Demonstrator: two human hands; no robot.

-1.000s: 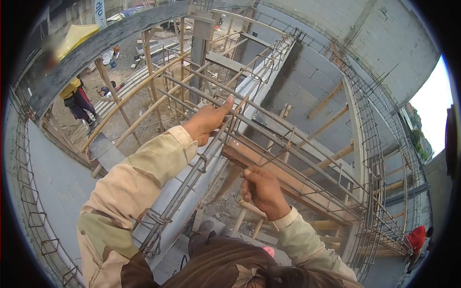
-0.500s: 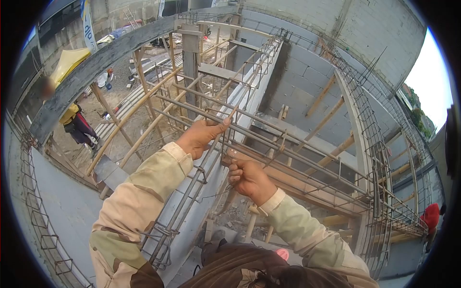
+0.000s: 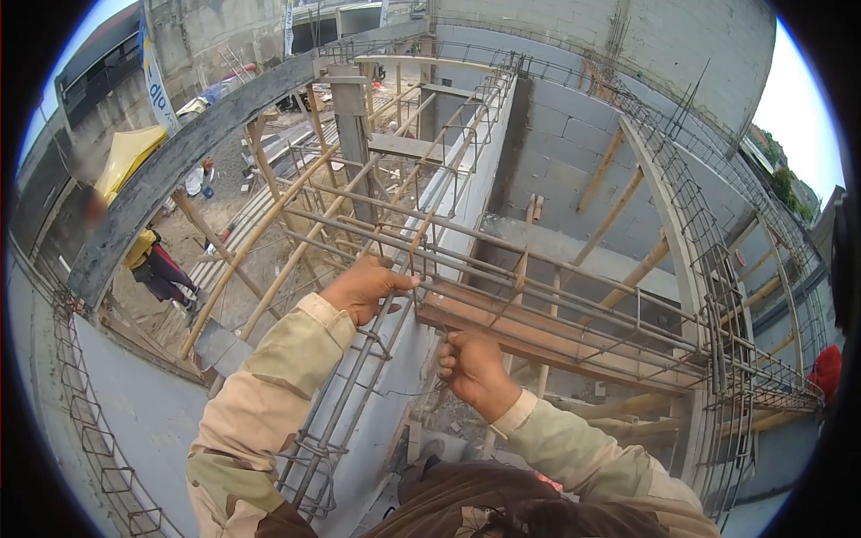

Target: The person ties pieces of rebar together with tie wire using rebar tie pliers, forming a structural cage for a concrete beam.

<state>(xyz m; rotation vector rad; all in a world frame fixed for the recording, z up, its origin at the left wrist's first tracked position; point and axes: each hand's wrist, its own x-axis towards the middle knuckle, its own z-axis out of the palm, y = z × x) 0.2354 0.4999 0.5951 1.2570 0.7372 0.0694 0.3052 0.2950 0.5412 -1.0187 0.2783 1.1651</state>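
My left hand [image 3: 363, 289] is at the crossing of the rebar cages, thumb and forefinger pinched at a stirrup's lower end; what lies between the fingertips is too small to make out. Just above it stands a rust-coloured bent stirrup [image 3: 420, 240]. My right hand [image 3: 482, 372] is closed, lower and to the right, below the end of a brown formwork board [image 3: 556, 334]. A thin tie wire [image 3: 399, 393] trails leftward from its fingers. Below my left hand, a rebar cage [image 3: 345, 394] runs along the top of a light wall.
Another rebar cage [image 3: 583, 285] crosses to the right above the formwork. Bamboo poles [image 3: 260, 229] and a concrete column [image 3: 352, 134] stand beyond. A person in dark trousers [image 3: 164, 273] is on the ground at left. Something red [image 3: 823, 372] shows at far right.
My left hand has come down from the upper bars to the stirrup's lower part. My right hand has moved slightly right and down, the wire with it. The view has shifted a little.
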